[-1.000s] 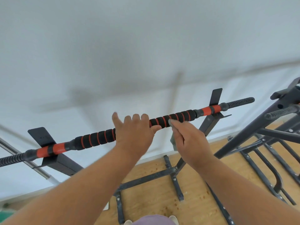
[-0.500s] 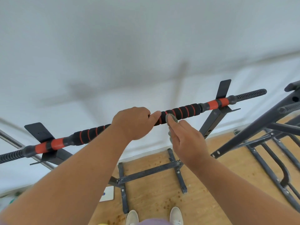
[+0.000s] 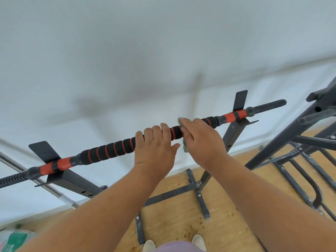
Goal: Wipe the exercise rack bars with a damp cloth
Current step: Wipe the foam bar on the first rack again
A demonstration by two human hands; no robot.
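The rack's top bar is black foam with red rings and crosses the view from lower left to upper right, resting on two black brackets. My left hand hooks its fingers over the bar's middle, thumb out to the right. Just to its right, my right hand wraps over the bar and holds a grey-green cloth against the foam. Only the cloth's edges show, above and below that hand.
A second dark rack with a ribbed bar stands close on the right. A steel pole slants at the left. The rack's base bars lie on the wooden floor, near my shoes. A green-and-white bag sits bottom left.
My right hand has gone from pinching the cloth beside the bar to wrapping it over the bar. My left hand's fist has loosened, its fingers lying over the top.
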